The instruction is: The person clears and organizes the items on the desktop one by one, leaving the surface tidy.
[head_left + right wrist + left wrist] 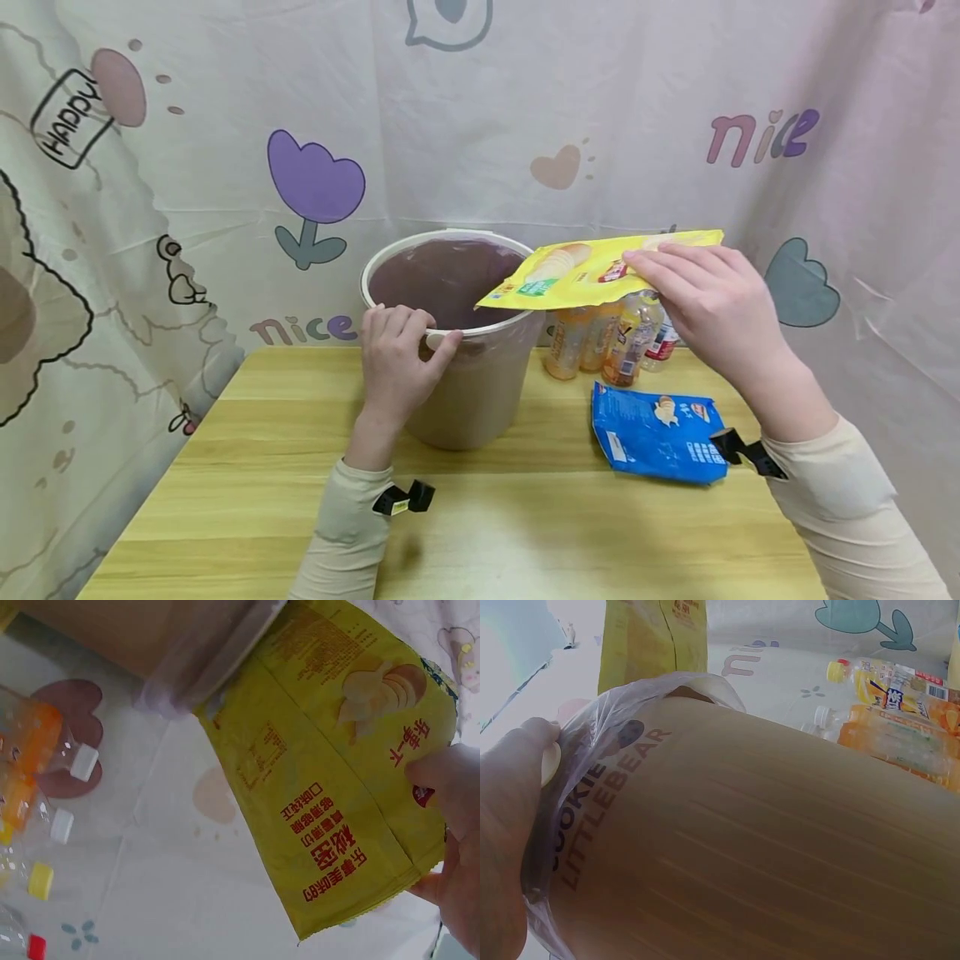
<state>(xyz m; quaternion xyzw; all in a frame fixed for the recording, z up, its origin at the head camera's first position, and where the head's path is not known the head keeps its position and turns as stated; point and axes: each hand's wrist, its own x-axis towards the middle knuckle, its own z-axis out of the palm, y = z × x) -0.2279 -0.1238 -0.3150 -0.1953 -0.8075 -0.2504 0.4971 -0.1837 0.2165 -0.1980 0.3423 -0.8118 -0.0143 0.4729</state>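
A beige trash bin (472, 392) with a plastic bag liner over its rim stands on the table. My left hand (397, 354) grips the near-left rim, fingers over the edge and thumb outside. In my right hand (712, 300) is a yellow chip bag (577, 271), pinched at its right end. The bag lies nearly level, its left end over the bin's opening. Its printed back (322, 772) faces the right wrist camera. A blue snack bag (660, 433) lies flat on the table below my right hand. The bottom of the bin is hidden.
Several plastic bottles (633, 342) stand behind the blue bag, right of the bin, partly hidden by the yellow bag. The wooden table (262, 467) reaches back to a printed cloth curtain (450, 125). Each wrist carries a small black camera.
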